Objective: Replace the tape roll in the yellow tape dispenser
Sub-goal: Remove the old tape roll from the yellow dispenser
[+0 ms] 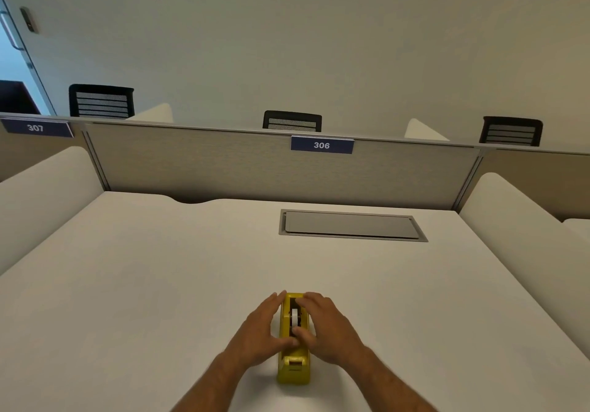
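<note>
Your left hand and right hand flank the yellow tape dispenser on the white desk — fingers loosely spread, thumbs meeting beside the tape roll.

Dispenser: we see yellow
Tape roll: white
Desk: off-white (plain, we'd say)
Partition: beige-grey weave
Number plates: navy, white digits
Chairs: black, striped mesh backs

Both bare forearms reach forward from the bottom edge and converge. The left hand lies flat, fingers stretched forward together, thumb angled inward. The right hand arches palm down, fingers curled, its thumb nearly meeting the left thumb.
</note>
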### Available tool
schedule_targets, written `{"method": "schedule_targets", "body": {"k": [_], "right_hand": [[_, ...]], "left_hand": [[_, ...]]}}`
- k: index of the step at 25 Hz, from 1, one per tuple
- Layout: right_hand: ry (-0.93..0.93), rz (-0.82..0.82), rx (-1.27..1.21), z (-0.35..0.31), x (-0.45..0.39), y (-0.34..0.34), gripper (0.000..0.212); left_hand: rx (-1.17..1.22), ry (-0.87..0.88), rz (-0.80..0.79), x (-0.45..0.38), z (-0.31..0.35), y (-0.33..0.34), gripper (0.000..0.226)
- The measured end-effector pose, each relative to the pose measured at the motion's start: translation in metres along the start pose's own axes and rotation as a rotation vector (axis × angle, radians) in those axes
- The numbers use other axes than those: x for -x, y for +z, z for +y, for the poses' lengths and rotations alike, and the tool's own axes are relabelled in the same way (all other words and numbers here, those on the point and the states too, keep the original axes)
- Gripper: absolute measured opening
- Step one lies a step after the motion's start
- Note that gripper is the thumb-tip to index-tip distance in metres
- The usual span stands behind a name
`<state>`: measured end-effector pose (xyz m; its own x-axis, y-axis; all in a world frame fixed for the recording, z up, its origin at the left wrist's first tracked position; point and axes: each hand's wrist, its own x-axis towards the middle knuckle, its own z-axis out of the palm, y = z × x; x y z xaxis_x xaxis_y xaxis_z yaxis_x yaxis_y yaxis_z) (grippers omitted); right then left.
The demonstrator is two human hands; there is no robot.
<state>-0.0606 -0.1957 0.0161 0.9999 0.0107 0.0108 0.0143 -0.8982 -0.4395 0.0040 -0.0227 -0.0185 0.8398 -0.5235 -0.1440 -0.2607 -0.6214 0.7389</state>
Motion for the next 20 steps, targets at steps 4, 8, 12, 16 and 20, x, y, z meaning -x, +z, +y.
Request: {"method": "schedule_targets", "body": {"k": [4, 8, 12, 16, 20], "right_hand": [[-0.014, -0.008, 0.046, 0.003, -0.004, 0.000, 0.056], [-0.007, -0.012, 0.044, 0.003, -0.008, -0.001, 0.058], [0.010, 0.002, 0.031, 0.000, -0.012, -0.002, 0.056], [0.027, 0.016, 0.026, -0.001, -0.014, -0.001, 0.051], [0.045, 0.032, 0.003, -0.002, -0.018, 0.000, 0.049]], "left_hand": [[0.097, 0.001, -0.015, -0.004, 0.001, 0.003, 0.104], [0.134, 0.010, 0.000, -0.005, 0.001, 0.002, 0.102], [0.134, 0.002, 0.001, -0.006, 0.001, 0.002, 0.104], [0.131, -0.001, -0.010, -0.007, 0.003, 0.000, 0.106], [0.132, -0.008, -0.008, -0.008, 0.005, -0.001, 0.106]]}}
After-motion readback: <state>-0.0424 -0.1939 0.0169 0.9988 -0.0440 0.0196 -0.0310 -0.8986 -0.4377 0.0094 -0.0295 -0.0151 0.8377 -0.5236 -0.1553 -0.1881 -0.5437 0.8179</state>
